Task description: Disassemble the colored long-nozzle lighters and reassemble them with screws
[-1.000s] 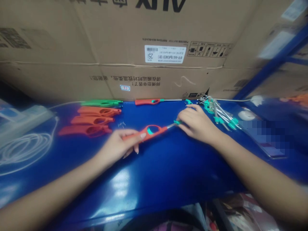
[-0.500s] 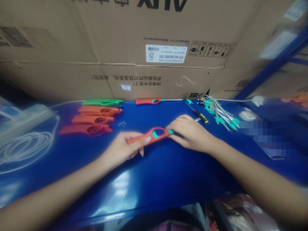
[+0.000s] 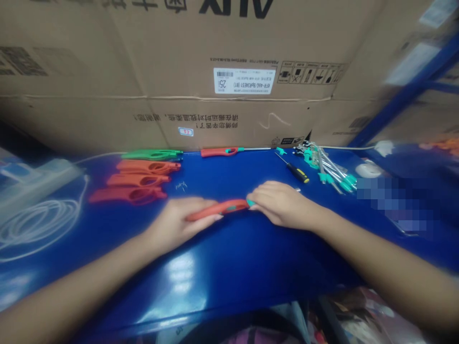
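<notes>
An orange lighter handle (image 3: 218, 209) with a teal trigger lies low over the blue table (image 3: 229, 258), tilted on its edge. My left hand (image 3: 175, 223) is closed around its rear end. My right hand (image 3: 278, 204) is closed over its teal front tip, where the metal stem is hidden under my fingers. Both hands rest on or just above the table top.
A green handle (image 3: 152, 154) and three orange handles (image 3: 138, 179) lie at the left. A finished lighter (image 3: 229, 151), a black-yellow screwdriver (image 3: 296, 169) and a pile of metal stems (image 3: 328, 168) lie at the back. Cardboard boxes (image 3: 215, 71) wall the rear. White cable (image 3: 32, 224) coils at far left.
Both hands brought the lighter handle down toward the table and turned it onto its edge. My right hand slid from the stem's far end up to the handle's tip, uncovering the screwdriver.
</notes>
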A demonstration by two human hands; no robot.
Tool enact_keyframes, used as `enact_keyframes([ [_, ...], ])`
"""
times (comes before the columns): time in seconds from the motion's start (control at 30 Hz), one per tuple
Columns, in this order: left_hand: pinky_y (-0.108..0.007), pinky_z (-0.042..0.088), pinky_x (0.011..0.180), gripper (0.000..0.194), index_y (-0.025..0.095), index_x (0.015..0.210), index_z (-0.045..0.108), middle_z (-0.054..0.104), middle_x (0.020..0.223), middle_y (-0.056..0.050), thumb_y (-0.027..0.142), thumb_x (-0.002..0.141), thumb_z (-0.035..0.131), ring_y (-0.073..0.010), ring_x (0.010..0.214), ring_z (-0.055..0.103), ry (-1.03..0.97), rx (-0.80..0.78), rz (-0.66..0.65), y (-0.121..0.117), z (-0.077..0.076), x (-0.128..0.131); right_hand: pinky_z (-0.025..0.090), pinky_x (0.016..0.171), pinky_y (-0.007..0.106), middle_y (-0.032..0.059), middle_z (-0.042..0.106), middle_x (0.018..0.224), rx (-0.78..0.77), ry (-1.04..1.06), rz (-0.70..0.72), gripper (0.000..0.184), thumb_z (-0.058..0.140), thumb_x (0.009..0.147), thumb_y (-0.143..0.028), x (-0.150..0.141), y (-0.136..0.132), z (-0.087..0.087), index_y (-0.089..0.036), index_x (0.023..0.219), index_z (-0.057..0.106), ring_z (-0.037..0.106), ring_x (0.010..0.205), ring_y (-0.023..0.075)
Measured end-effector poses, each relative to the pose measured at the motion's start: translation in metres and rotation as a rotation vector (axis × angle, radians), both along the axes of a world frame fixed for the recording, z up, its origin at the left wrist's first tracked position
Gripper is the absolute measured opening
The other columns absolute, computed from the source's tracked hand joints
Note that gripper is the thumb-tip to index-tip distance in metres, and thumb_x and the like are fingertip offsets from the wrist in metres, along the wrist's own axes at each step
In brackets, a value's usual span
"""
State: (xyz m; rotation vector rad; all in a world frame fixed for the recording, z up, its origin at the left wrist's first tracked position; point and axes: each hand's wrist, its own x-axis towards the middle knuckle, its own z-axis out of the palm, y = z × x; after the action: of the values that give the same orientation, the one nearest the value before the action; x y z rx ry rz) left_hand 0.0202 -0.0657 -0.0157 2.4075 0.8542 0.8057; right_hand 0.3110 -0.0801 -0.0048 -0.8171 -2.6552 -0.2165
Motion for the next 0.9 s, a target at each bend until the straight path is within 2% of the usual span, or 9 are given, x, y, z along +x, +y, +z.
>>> enact_keyframes([
  [0.13,-0.025,0.050,0.068,0.028,0.019,0.111,0.076,0.077,0.087,-0.005,0.038,0.093,0.067,-0.0159,0.072,0.067,0.012,0.036,-0.026,-0.003,0.001,-0.001,0.044,0.071,0.033,0.0099,0.071,0.084,0.027,0.017,-0.001,0.026,0.043,0.104,-0.025,-0.002,-0.003,-0.001,-0.013,0.100,0.066,0.060,0.073,0.0189],
  [0.23,-0.024,0.050,0.066,0.026,0.019,0.103,0.078,0.076,0.087,-0.004,0.040,0.093,0.066,-0.0159,0.071,0.067,-0.013,-0.078,0.004,-0.004,0.001,0.001,0.045,0.071,0.033,0.0094,0.070,0.082,0.056,0.052,0.008,0.024,0.045,0.103,-0.024,-0.003,-0.005,0.001,-0.012,0.100,0.066,0.058,0.072,0.0189],
  [0.33,-0.023,0.047,0.057,0.030,0.018,0.091,0.078,0.072,0.074,-0.002,0.044,0.093,0.064,-0.0144,0.063,0.062,-0.012,-0.219,0.061,-0.005,0.000,0.003,0.045,0.071,0.033,0.0092,0.069,0.080,0.064,0.052,0.010,0.024,0.046,0.103,-0.023,-0.004,-0.007,0.003,-0.011,0.100,0.067,0.057,0.072,0.0191],
  [0.4,-0.022,0.046,0.056,0.031,0.018,0.091,0.078,0.072,0.072,-0.001,0.045,0.093,0.064,-0.0140,0.061,0.061,-0.013,-0.252,0.071,-0.006,-0.001,0.005,0.044,0.070,0.033,0.0097,0.069,0.080,0.063,0.036,0.008,0.025,0.045,0.103,-0.023,-0.004,-0.008,0.004,-0.012,0.100,0.066,0.057,0.072,0.0193],
  [0.47,-0.023,0.049,0.061,0.029,0.019,0.097,0.078,0.075,0.081,-0.002,0.044,0.094,0.064,-0.0149,0.066,0.064,-0.021,-0.204,0.047,-0.006,-0.002,0.005,0.043,0.070,0.034,0.0101,0.069,0.080,0.070,0.020,0.006,0.026,0.044,0.103,-0.023,-0.004,-0.008,0.005,-0.012,0.099,0.066,0.056,0.072,0.0193],
  [0.53,-0.024,0.051,0.066,0.027,0.019,0.103,0.077,0.076,0.087,-0.004,0.041,0.095,0.064,-0.0154,0.071,0.066,0.009,-0.085,-0.002,-0.007,-0.002,0.004,0.042,0.070,0.034,0.0099,0.068,0.079,0.082,0.001,0.008,0.026,0.043,0.103,-0.022,-0.005,-0.008,0.003,-0.012,0.097,0.066,0.055,0.071,0.0193],
  [0.7,-0.025,0.048,0.062,0.029,0.014,0.113,0.071,0.072,0.079,-0.006,0.036,0.099,0.058,-0.0147,0.065,0.063,0.135,0.272,-0.111,-0.007,-0.006,-0.003,0.042,0.071,0.034,0.0110,0.068,0.079,0.043,-0.059,0.046,0.023,0.047,0.100,-0.018,-0.007,-0.011,-0.002,-0.010,0.094,0.067,0.054,0.071,0.0199],
  [0.77,-0.025,0.048,0.063,0.030,0.014,0.116,0.070,0.072,0.080,-0.006,0.037,0.100,0.057,-0.0145,0.066,0.064,0.149,0.315,-0.116,-0.006,-0.008,-0.005,0.042,0.071,0.034,0.0108,0.067,0.079,0.020,-0.064,0.052,0.025,0.046,0.101,-0.019,-0.007,-0.011,-0.004,-0.010,0.094,0.068,0.054,0.072,0.0200],
  [0.9,-0.025,0.049,0.063,0.034,0.017,0.119,0.069,0.070,0.081,-0.005,0.041,0.102,0.052,-0.0144,0.067,0.063,0.203,0.298,-0.085,-0.006,-0.009,-0.001,0.042,0.072,0.034,0.0097,0.066,0.078,-0.039,-0.043,0.020,0.025,0.046,0.100,-0.020,-0.007,-0.009,-0.004,-0.012,0.092,0.068,0.053,0.072,0.0203],
])
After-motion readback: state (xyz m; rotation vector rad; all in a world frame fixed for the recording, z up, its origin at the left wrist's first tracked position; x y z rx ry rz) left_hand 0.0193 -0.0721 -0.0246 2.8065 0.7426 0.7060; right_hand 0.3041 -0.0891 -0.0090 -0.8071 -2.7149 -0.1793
